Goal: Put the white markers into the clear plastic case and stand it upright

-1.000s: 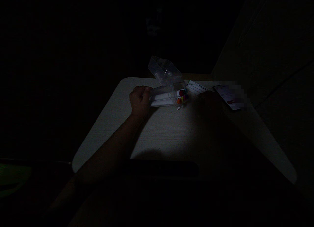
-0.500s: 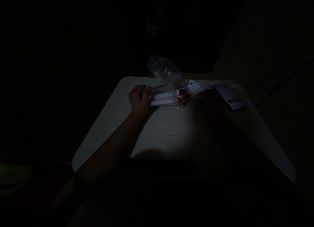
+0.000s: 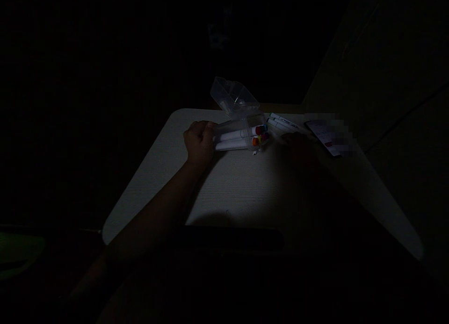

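Note:
My left hand (image 3: 199, 141) is wrapped round the near-left end of a clear plastic marker case (image 3: 229, 126), which lies tilted on its side with its lid (image 3: 235, 96) flipped up behind. Inside the case are several white markers (image 3: 233, 140), their red, orange, yellow, blue and purple caps toward the right. My right hand (image 3: 298, 144) is in deep shadow right of the case, just in front of a few loose white markers (image 3: 282, 123). Its fingers are too dark to make out, and so is anything in them.
A phone (image 3: 324, 138) with a lit screen lies at the right of the white table (image 3: 150, 174). A dark slot (image 3: 231, 238) runs along the table's near edge. Something green (image 3: 21, 254) shows at the lower left. The surroundings are very dark.
My right hand has shifted very slightly to the right, beside the loose markers. My left hand and the case have stayed almost the same.

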The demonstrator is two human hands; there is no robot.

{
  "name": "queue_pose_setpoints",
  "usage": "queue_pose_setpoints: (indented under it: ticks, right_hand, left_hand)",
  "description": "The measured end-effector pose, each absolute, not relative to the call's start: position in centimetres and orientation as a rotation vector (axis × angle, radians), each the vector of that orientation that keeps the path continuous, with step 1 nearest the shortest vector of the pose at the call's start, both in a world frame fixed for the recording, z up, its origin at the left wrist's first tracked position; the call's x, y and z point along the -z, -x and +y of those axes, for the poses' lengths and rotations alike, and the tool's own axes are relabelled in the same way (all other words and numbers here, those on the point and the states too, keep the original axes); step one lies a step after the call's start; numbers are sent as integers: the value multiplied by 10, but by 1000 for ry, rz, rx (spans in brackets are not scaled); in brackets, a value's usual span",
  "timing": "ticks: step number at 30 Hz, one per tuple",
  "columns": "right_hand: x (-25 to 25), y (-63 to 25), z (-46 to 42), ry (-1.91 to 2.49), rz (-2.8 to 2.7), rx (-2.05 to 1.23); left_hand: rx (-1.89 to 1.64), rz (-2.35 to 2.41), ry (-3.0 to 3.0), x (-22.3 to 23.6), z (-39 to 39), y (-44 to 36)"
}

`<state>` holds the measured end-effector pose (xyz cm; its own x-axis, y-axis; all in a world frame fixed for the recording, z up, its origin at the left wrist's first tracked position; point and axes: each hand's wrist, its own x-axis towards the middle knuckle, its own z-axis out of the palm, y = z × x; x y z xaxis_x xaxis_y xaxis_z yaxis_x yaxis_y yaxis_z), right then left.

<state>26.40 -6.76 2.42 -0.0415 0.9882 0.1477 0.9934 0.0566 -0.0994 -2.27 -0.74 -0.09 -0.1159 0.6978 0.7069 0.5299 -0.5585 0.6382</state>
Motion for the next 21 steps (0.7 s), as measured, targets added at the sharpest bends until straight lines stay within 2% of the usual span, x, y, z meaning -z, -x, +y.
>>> queue_pose_setpoints:
  ticks: [14,21]
  right_hand:
    - [-26,-254,-73,1987,-2156,-12]
    - [-39,-254,-73,1907,-1896,-138]
  left_hand:
    - [-1774,1380,-2004,-1,-9,22]
    - [-1786,1392,-1999,1,-8,22]
